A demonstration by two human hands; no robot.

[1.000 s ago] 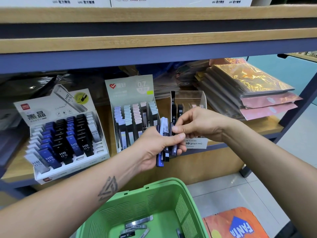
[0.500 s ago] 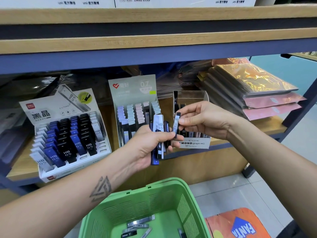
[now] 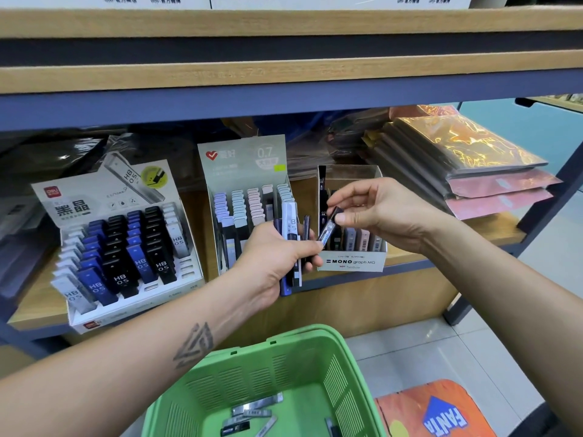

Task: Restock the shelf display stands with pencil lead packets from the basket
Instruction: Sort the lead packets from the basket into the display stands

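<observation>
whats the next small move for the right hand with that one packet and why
Probably lower it into the MONO graph box. The right hand pinches a single dark packet tilted just above that box's front row, while the left hand grips the remaining bundle of packets beside it.

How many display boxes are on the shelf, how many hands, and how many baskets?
Display boxes: 3: the HB 0.5 box, the 0.7 box, the MONO box
Hands: 2: left hand, right hand
Baskets: 1: green basket
Total: 6
</observation>
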